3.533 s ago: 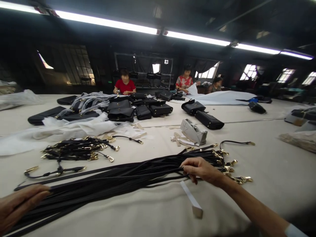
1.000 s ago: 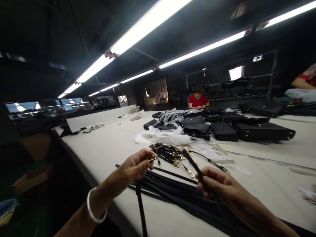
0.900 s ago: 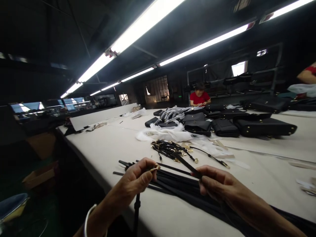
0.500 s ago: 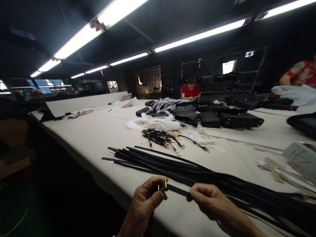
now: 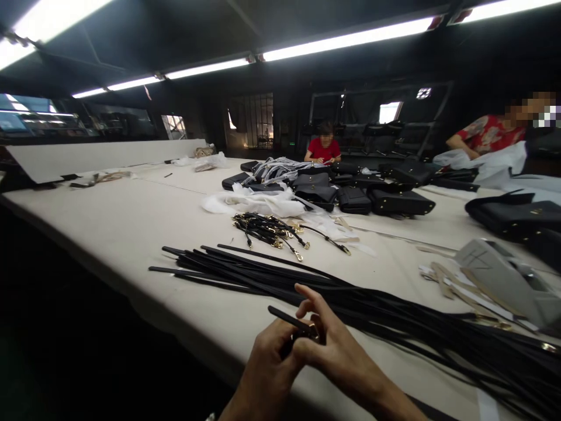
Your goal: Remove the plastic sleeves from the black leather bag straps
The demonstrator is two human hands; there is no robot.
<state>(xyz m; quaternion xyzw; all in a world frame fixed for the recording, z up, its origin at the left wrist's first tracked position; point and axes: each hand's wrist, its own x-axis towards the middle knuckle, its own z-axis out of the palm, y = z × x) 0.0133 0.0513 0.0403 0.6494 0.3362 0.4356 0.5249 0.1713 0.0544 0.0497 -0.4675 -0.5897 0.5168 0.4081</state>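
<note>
Close together at the table's near edge, my two hands work on one black strap. Its narrow free end (image 5: 286, 317) sticks out up and to the left above my left hand (image 5: 269, 362), whose fingers are closed around the strap. My right hand (image 5: 335, 345) has its thumb and curled fingers at the small gold buckle (image 5: 313, 331), with the index finger raised. Fingers partly hide the buckle. Just beyond lies a long bundle of black straps (image 5: 280, 279), spread toward the right.
Short black straps with gold clasps (image 5: 272, 229) lie in a heap farther off. Behind are white wrapping sheets (image 5: 249, 202) and black bags (image 5: 355, 200). A grey device (image 5: 508, 280) stands right. Two people in red (image 5: 323, 149) are across the table (image 5: 131, 216).
My right hand has come left to meet my left hand at the buckle. The strap's end now projects past the fingers. The view has turned right.
</note>
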